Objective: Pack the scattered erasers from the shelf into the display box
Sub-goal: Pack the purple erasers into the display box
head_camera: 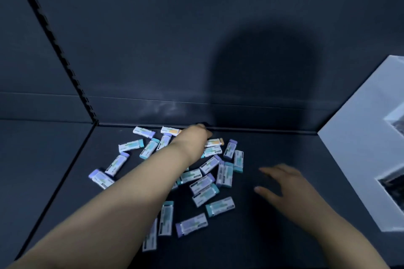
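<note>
Erasers (203, 183) are lying loose over the dark matte shelf (273, 236), the nearest eraser (149, 240) close to the front edge and partly hidden by the left forearm, the rest heaping toward the back edge. Just right of the heap the right hand (284, 181) is hovering palm down, fingers spread, holding nothing. Farther in, the left hand (194, 135) is sitting among the rearmost pieces at the back edge, beside an orange-tipped eraser (215, 142); its fingers are curling down out of sight, so I cannot tell whether they are pinching one. The gathering is, I judge, only beginning, and is probably going best by raking the far pieces forward into the heap, then lifting several side by side, facing one way, ready for rows in the box. The pieces are showing as small rectangular blocks in glossy white barcoded sleeves, bare ends purple, teal or orange; smooth sleeves are likely sliding over each other, so gripping across the narrow sides is looking safer than pressing the flat faces. Along the shelf's right edge a white panel (354, 159) with printed pictures is standing; whether it is part of the display box is unclear. Behind, the back wall (153, 50) is carrying a rounded shadow, a slotted upright (54, 43) running up its left corner
</note>
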`<state>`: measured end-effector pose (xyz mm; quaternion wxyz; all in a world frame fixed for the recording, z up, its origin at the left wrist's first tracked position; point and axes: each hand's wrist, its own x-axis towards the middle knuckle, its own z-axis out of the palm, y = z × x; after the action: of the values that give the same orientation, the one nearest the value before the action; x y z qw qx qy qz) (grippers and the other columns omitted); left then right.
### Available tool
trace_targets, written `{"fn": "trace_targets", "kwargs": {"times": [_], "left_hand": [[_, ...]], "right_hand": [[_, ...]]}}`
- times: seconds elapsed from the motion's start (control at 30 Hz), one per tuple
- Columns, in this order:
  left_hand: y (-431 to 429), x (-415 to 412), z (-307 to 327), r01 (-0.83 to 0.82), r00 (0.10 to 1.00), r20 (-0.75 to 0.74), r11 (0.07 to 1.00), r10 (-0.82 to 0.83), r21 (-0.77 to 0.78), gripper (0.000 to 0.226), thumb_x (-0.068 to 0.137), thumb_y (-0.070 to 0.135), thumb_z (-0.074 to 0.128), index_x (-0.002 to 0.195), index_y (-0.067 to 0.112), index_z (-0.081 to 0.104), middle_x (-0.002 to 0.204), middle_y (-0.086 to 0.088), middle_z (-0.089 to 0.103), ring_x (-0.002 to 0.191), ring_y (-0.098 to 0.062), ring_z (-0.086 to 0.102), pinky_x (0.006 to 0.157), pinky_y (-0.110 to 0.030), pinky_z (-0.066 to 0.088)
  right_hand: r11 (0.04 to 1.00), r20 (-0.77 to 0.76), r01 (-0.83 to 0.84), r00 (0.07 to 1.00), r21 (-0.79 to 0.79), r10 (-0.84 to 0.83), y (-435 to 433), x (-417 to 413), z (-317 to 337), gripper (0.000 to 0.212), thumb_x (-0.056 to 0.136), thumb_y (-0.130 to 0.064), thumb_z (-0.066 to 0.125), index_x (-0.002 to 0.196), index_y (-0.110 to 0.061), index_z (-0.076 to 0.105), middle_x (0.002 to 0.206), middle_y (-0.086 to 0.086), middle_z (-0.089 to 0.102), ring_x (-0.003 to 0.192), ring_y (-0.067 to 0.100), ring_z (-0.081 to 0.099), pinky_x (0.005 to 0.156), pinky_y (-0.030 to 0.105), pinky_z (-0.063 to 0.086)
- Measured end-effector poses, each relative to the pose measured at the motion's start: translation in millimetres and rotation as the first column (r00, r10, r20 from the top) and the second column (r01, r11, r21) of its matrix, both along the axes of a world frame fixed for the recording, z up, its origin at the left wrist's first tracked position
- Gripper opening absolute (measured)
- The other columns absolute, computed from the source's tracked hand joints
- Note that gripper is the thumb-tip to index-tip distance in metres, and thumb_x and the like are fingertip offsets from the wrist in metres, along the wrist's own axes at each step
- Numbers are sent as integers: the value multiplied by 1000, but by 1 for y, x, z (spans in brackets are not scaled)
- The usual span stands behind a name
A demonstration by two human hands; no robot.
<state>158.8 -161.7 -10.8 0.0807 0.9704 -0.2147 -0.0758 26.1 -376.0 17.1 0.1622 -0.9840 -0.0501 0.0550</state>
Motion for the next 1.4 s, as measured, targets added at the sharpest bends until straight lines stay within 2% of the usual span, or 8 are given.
{"fn": "trace_targets", "kwargs": {"times": [0.1, 0.27, 0.43, 0.6, 0.73, 0.9, 1.13, 1.4], "left_hand": [[-9, 4, 3, -31, 998, -60, 999, 33, 34, 35, 92, 6, 48, 125, 11, 56, 129, -13, 52, 112, -30, 55, 95, -30, 44], [-11, 1, 6, -80, 990, -114, 997, 79, -2, 18, 91, 10, 46, 73, 13, 47, 100, -18, 62, 87, -33, 56, 69, -24, 35], [0, -12, 10, -177, 981, -106, 969, 160, -170, 30, 92, 12, 50, 120, 9, 57, 117, -13, 60, 107, -28, 55, 85, -25, 40], [47, -43, 25, -436, 900, -272, 714, 341, -548, 28, 87, 14, 63, 115, 12, 63, 91, 2, 63, 84, -12, 57, 75, -15, 39], [94, -83, 27, -508, 861, -372, 581, 346, -636, 11, 86, 13, 64, 91, 20, 70, 79, 4, 65, 73, -8, 55, 74, -21, 42], [123, -109, 10, -512, 857, -209, 731, 472, -451, 19, 90, 19, 58, 105, 24, 69, 91, 2, 70, 84, -9, 62, 64, -10, 35], [127, -121, -6, -352, 936, -113, 899, 333, -261, 26, 94, 18, 48, 114, 13, 64, 116, -3, 52, 105, -20, 56, 91, -24, 40], [128, -116, -5, -332, 942, -130, 916, 309, -224, 38, 86, 25, 63, 122, 19, 55, 120, 1, 49, 113, -16, 48, 92, -22, 37]], "right_hand": [[999, -9, -36, 999, 4, 36, -6, 5, -2, 54, 87, -48, 56, 136, -28, 44, 127, -10, 48, 120, 8, 40, 98, 12, 26], [998, 3, -63, 998, 20, 63, -4, 13, -4, 54, 86, -48, 56, 135, -29, 44, 123, -11, 48, 117, 6, 40, 97, 12, 28], [994, 7, -105, 994, 28, 105, 16, 23, -6, 52, 87, -48, 56, 134, -28, 46, 124, -10, 48, 118, 8, 41, 98, 15, 32], [985, 16, -146, 989, 86, 146, 52, 34, -4, 49, 88, -43, 57, 133, -28, 47, 129, -10, 47, 124, 9, 38, 100, 20, 33], [973, 39, -206, 978, 106, 203, 90, 56, -7, 44, 88, -37, 58, 129, -22, 53, 123, -4, 52, 120, 16, 45, 98, 27, 37], [967, 48, -246, 969, 69, 243, 141, 94, -9, 41, 94, -26, 51, 134, -16, 48, 128, 3, 49, 121, 21, 44, 99, 29, 38], [963, 31, -228, 972, -146, 235, 169, 131, -24, 44, 88, -3, 47, 130, -16, 50, 131, 5, 45, 119, 27, 43, 95, 34, 43], [950, 61, -142, 984, -276, 165, 182, 141, -25, 34, 93, -26, 52, 124, -14, 48, 126, 7, 47, 116, 27, 46, 88, 35, 41]]}}
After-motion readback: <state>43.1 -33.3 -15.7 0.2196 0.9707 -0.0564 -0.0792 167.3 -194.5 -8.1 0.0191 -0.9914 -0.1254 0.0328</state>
